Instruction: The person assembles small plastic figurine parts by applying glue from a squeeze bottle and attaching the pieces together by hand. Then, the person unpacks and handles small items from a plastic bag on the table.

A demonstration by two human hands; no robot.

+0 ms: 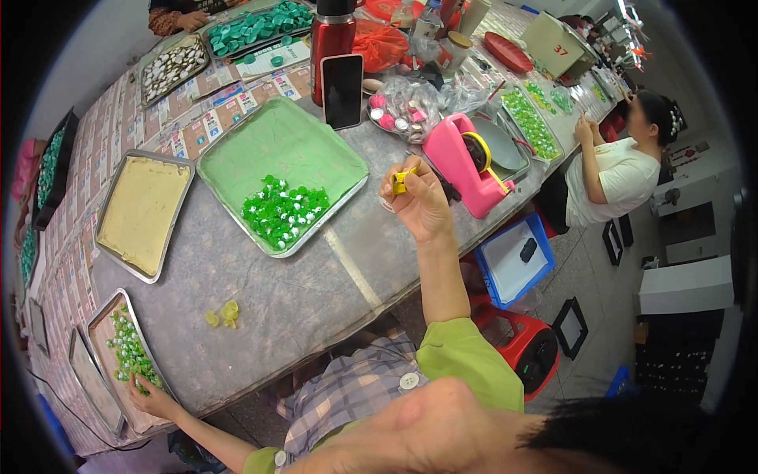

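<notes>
My right hand [422, 207] is raised over the table's front part, its fingers closed on a small yellow piece [401, 181] with dark marks. A bit of white and red shows below those fingers, too small to make out. At the lower left, my left hand [155, 400] reaches into a metal tray [118, 299] of small green and white pieces [130, 345]. Its fingers are curled at the near edge of that pile, seemingly pinching a green piece. A larger tray lined with green [272, 146] holds a heap of glossy green pieces [280, 212], some with white parts.
A pink tape dispenser [464, 162] stands right of my right hand. Behind are a phone [343, 91], a red flask [332, 39] and a bag of pink and white pieces [404, 110]. Yellow-green scraps [227, 314] lie near a cream-lined tray [142, 213]. A co-worker [612, 158] sits at right.
</notes>
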